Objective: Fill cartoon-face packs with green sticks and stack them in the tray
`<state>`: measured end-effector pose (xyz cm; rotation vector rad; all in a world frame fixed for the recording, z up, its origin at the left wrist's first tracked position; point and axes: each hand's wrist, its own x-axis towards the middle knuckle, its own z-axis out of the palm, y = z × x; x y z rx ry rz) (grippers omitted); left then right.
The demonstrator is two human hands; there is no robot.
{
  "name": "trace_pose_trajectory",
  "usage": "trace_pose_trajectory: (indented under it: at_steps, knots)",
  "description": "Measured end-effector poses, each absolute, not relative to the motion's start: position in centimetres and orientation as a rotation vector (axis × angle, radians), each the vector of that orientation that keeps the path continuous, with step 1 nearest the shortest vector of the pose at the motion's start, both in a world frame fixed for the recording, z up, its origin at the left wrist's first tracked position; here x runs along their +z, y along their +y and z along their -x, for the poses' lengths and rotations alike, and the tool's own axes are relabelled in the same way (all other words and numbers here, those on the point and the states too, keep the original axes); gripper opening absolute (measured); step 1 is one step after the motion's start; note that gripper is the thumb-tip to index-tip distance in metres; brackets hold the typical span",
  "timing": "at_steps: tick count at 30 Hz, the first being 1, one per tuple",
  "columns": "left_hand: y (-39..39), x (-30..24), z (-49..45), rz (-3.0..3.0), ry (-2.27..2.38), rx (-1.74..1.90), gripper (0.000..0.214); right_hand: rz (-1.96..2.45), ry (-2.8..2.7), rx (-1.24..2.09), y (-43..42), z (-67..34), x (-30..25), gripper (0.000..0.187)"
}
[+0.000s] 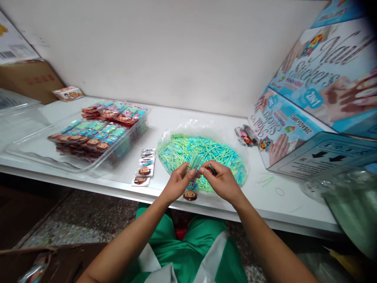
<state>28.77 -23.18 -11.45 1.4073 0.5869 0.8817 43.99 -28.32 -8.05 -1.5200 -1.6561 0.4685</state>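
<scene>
A white table (182, 118) stands against a pale wall (176, 51); seen from the head, a pile of green and blue sticks (206, 151) lies mid-table on clear plastic; just above its near edge the left hand (178, 182) clamps a small bundle of sticks (194, 161); the right hand (222, 181), touching it, pinches the same bundle; a clear tray (38, 151) of packets sits left; printed boxes (321, 90) stand right.

A plain off-white wall (176, 51) ran behind the white desk (294, 204), evenly lit. Below the desk's front edge showed speckled grey floor (88, 220).
</scene>
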Motion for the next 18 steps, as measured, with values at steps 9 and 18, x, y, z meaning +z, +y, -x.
trace_pose_trajectory:
  at_steps: [9,18]
  knots:
    - [-22.9,-11.9,-28.2,-1.231,0.508,0.821,0.051,1.410,-1.733,0.351,-28.7,-44.7,-6.2,0.014]
    - [-23.0,-12.9,-28.4,-1.185,0.532,0.854,0.036,1.387,-1.348,0.565,-28.0,-44.7,-6.7,0.019]
